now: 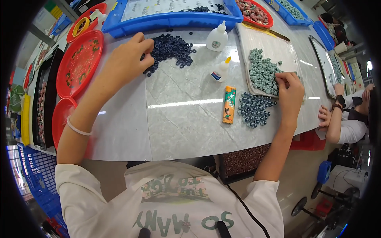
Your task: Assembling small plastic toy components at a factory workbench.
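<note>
My left hand (129, 59) reaches across the grey marble table (178, 127) with its fingers curled into the left edge of a pile of small dark blue rings (172, 48). My right hand (289, 90) rests at the near edge of a heap of small green pieces (262, 71) on a pale flat tray (278, 47), fingertips pinching among them. Just left of that hand lies a cluster of assembled dark rings with pale centres (254, 109). What either hand actually holds is hidden by the fingers.
Two white glue bottles (217, 39) (220, 70) and an orange-green packet (229, 105) lie between the piles. Red round trays (79, 63) line the left, blue trays (170, 18) the far edge. Another person's hands (331, 111) work at the right. A blue basket (35, 178) stands below left.
</note>
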`<act>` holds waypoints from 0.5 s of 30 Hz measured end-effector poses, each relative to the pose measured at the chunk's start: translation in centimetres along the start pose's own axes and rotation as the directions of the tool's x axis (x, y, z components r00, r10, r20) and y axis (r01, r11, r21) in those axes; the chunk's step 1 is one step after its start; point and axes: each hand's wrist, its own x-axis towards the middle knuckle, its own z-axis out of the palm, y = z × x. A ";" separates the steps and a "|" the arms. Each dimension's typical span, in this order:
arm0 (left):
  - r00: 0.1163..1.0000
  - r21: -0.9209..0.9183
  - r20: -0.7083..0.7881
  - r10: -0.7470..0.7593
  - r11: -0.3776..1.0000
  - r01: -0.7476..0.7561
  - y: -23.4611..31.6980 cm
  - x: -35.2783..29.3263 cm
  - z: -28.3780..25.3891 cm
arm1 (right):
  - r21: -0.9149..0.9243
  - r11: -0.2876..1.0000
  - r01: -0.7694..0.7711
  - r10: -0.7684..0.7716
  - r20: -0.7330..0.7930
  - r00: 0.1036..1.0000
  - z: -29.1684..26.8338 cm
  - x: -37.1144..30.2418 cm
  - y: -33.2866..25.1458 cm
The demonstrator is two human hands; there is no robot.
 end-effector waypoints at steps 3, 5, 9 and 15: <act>0.997 -0.122 -0.061 -0.037 0.992 0.029 -0.1 0.3 -0.4 | -0.031 1.000 0.000 -0.001 -0.036 0.999 -0.1 0.4 0.1; 0.995 -0.177 -0.073 -0.061 0.983 0.048 0.2 -0.2 -1.4 | -0.066 0.997 0.026 -0.032 -0.094 0.995 -0.1 0.3 0.1; 0.976 -0.591 0.165 -0.141 0.779 0.212 3.8 -2.9 -5.0 | 0.377 0.926 -0.034 0.161 -0.309 0.937 0.1 -0.4 1.0; 0.926 -0.912 0.227 -0.300 0.267 0.310 9.4 -8.7 -5.8 | 0.019 0.998 0.061 -0.061 -0.041 0.997 0.2 0.0 1.7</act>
